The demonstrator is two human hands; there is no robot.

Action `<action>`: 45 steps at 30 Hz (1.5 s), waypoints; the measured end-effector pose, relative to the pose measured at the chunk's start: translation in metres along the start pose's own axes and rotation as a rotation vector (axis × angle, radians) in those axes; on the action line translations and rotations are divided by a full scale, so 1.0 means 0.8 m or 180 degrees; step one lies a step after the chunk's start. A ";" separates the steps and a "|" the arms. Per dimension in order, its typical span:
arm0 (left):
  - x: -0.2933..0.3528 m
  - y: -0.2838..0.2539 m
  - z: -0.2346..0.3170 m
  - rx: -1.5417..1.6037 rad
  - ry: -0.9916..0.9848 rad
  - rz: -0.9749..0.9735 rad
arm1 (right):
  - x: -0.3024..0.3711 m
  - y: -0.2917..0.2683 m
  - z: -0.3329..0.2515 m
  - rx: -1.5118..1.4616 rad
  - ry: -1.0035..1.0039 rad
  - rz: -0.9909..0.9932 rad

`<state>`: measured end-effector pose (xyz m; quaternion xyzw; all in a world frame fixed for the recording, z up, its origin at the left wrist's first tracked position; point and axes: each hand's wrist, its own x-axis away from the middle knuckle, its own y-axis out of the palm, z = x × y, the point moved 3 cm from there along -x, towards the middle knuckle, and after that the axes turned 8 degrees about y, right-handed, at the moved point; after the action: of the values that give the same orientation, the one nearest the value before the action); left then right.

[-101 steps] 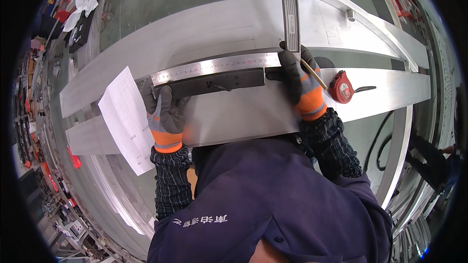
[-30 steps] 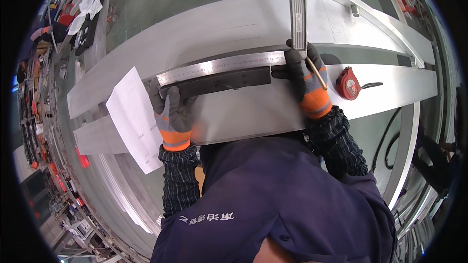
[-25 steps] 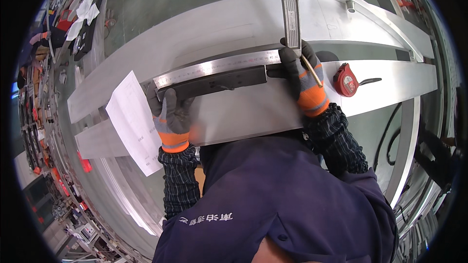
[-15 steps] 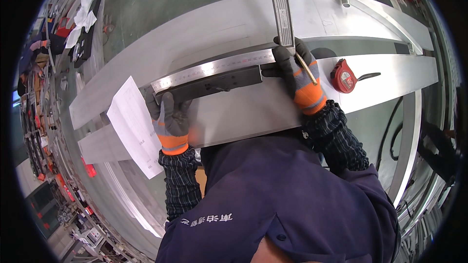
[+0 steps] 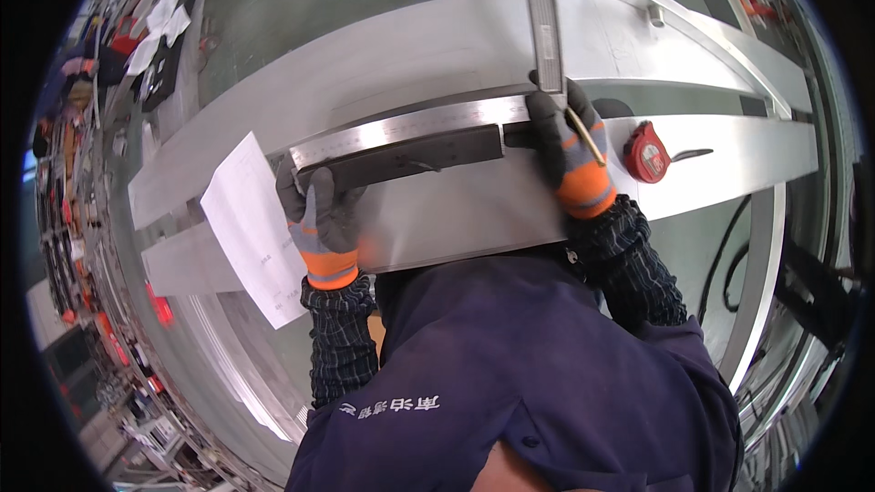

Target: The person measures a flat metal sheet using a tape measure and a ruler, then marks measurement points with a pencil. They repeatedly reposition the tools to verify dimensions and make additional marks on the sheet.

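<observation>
A steel try square (image 5: 415,126) lies with its ruled blade along the far edge of a dark metal bar (image 5: 419,158); its thick grooved stock (image 5: 545,41) points away from me. My left hand (image 5: 321,219), in a grey and orange glove, is closed around the left end of the bar and blade. My right hand (image 5: 570,150), gloved alike, is closed at the square's corner and the bar's right end. A thin yellowish pencil-like stick (image 5: 586,137) sticks out from its fingers. Wide pale metal sheet (image 5: 465,210) lies beneath.
A red tape measure (image 5: 647,153) sits right of my right hand. A printed paper sheet (image 5: 257,232) lies left of my left hand. Long pale metal strips (image 5: 674,46) reach across, with a metal bar (image 5: 684,23) at far right. Cluttered shelving (image 5: 82,255) stands at left.
The view has shifted a little. The square and right hand appear slightly farther right, and both hands keep their holds.
</observation>
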<state>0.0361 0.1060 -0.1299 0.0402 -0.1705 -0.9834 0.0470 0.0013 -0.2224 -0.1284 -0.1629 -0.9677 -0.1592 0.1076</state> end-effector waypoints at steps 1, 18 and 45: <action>0.001 0.010 0.005 -0.0004 0.0040 0.0053 | -0.003 -0.010 0.011 -0.0010 -0.0042 0.0016; 0.001 0.031 0.036 -0.0189 0.0353 -0.0088 | -0.010 -0.027 0.018 0.0498 -0.0416 -0.0016; -0.002 0.048 0.064 0.0041 0.0410 -0.0058 | -0.018 -0.031 0.026 0.0408 0.0062 0.0280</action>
<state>0.0355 0.0871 -0.0688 0.1052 -0.1731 -0.9781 0.0488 0.0029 -0.2415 -0.1585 -0.1966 -0.9668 -0.0936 0.1342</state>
